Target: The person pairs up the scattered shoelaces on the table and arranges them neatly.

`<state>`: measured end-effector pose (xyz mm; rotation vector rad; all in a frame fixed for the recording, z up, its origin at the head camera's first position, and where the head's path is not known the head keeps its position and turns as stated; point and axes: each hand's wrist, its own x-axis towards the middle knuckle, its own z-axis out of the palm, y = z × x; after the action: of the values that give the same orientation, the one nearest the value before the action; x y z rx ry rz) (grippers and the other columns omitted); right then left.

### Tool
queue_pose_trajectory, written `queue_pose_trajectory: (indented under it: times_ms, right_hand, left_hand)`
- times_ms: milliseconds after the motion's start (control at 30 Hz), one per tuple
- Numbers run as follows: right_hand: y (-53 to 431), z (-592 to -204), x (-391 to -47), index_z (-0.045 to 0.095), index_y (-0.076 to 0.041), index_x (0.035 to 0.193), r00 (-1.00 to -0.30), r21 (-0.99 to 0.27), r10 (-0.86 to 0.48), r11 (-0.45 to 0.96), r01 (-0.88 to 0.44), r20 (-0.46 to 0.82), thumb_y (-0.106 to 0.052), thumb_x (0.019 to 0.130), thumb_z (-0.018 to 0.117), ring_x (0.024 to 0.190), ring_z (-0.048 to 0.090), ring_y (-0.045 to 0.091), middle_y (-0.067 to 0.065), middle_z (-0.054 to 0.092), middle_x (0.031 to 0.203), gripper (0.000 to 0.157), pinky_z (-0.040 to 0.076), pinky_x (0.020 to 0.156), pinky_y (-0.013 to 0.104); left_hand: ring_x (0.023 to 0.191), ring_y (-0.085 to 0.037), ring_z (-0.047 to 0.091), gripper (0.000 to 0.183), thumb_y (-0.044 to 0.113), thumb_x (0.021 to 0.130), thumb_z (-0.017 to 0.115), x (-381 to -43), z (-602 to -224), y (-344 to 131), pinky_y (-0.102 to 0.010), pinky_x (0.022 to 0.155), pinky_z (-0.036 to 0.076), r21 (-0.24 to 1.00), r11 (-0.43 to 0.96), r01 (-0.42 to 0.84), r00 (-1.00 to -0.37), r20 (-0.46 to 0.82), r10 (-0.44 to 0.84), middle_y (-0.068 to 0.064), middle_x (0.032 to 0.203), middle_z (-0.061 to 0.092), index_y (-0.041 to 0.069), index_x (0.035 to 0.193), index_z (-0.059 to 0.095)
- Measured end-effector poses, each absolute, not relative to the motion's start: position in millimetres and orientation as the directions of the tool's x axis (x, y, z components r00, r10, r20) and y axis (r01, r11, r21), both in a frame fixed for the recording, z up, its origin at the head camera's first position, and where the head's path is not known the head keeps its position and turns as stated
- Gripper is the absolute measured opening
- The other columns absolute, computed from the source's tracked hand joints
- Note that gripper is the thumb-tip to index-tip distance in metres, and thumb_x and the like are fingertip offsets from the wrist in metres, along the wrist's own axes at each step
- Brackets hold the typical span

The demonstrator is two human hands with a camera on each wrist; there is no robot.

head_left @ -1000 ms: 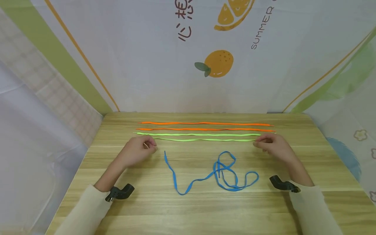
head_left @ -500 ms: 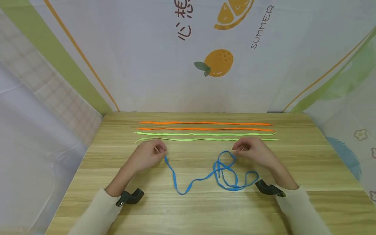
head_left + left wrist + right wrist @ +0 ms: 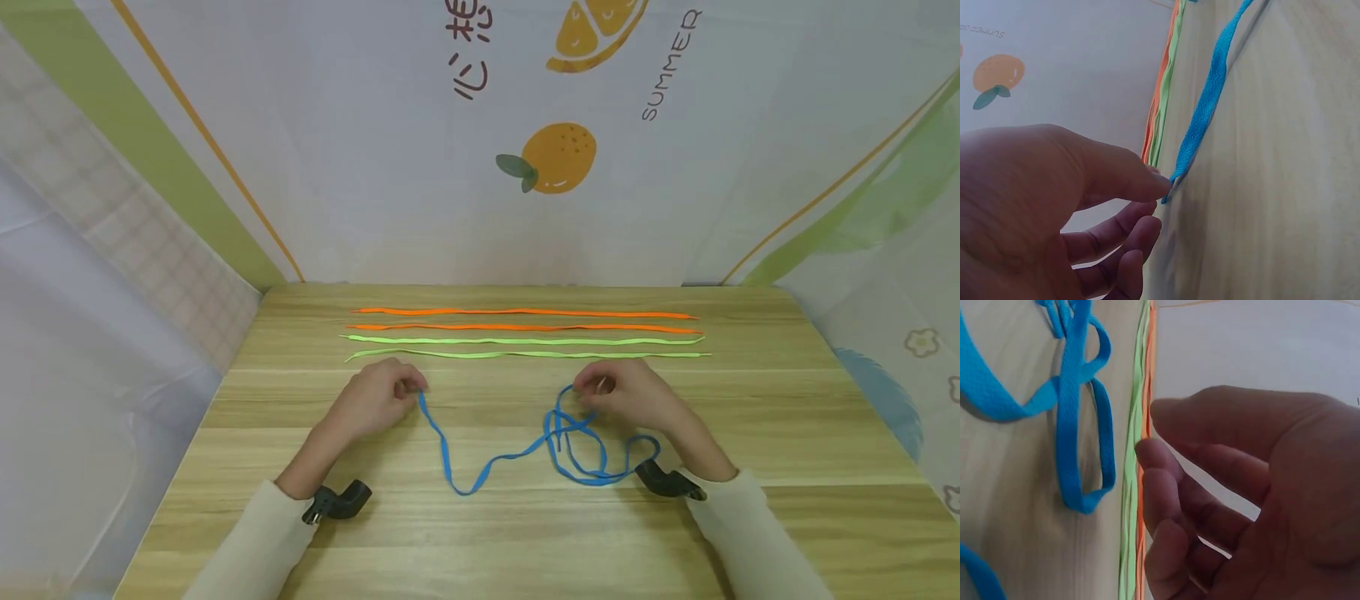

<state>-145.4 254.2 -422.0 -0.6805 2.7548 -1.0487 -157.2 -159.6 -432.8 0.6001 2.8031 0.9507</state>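
A flat blue shoelace lies on the wooden table, wavy on the left and looped in a loose tangle on the right. My left hand pinches its left end between thumb and fingertips; the left wrist view has the tip poking out below the thumb, with the lace running away upward. Over the tangle's far loop is my right hand, fingers loosely bent. The right wrist view has a small gap between thumb and index fingertip with nothing in it, beside the blue loops.
Behind the hands, two green shoelaces and two orange shoelaces lie straight and roughly parallel across the table. A white curtain with printed fruit hangs at the table's far edge. Each wrist wears a black camera mount.
Both hands have left the nearer green shoelace and come inward and nearer. The left has taken the blue shoelace's end; the right has moved left over the tangle.
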Motion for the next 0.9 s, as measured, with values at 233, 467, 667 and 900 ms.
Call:
queue_pose_trajectory:
  times_ms: [233, 467, 667, 900]
  right_hand:
    - [243, -429, -148, 0.084, -0.011, 0.114, -0.875, -0.575, -0.482, 0.701, -0.422, 0.055, 0.001, 0.09, 0.082, 0.081, 0.061, 0.011, -0.005, 0.074, 0.101, 0.027, 0.053, 0.073, 0.032]
    - [231, -433, -149, 0.085, -0.012, 0.111, -0.875, -0.513, -0.483, 0.742, -0.431, 0.036, 0.003, 0.088, 0.078, 0.081, 0.056, 0.011, -0.005, 0.069, 0.096, 0.028, 0.05, 0.074, 0.034]
    - [227, -436, -150, 0.085, -0.015, 0.103, -0.883, -0.484, -0.47, 0.772, -0.413, 0.004, -0.003, 0.089, 0.082, 0.081, 0.057, 0.012, -0.007, 0.068, 0.093, 0.019, 0.051, 0.074, 0.037]
    - [227, -437, -150, 0.081, -0.019, 0.089, -0.893, -0.462, -0.45, 0.792, -0.399, -0.001, -0.005, 0.09, 0.085, 0.081, 0.059, 0.014, -0.008, 0.066, 0.089, 0.015, 0.053, 0.074, 0.038]
  left_hand:
    - [0.085, -0.017, 0.063, 0.022, -0.004, 0.09, 0.073, -159, -436, -160, -0.038, 0.075, 0.054, 0.585, 0.736, 0.341, -0.908, 0.002, 0.419, -0.002, 0.1, 0.071, 0.01, 0.104, 0.083]
    - [0.087, -0.018, 0.064, 0.018, -0.002, 0.089, 0.077, -159, -439, -161, -0.04, 0.076, 0.055, 0.575, 0.741, 0.347, -0.908, 0.01, 0.418, -0.001, 0.098, 0.072, 0.011, 0.1, 0.083]
    - [0.087, -0.018, 0.065, 0.011, 0.002, 0.089, 0.081, -159, -439, -163, -0.042, 0.077, 0.055, 0.577, 0.742, 0.341, -0.912, 0.01, 0.411, -0.001, 0.097, 0.072, 0.011, 0.096, 0.081]
    - [0.088, -0.019, 0.066, 0.009, 0.006, 0.091, 0.083, -160, -438, -166, -0.043, 0.078, 0.056, 0.582, 0.748, 0.32, -0.918, -0.006, 0.397, -0.001, 0.096, 0.071, 0.012, 0.097, 0.081]
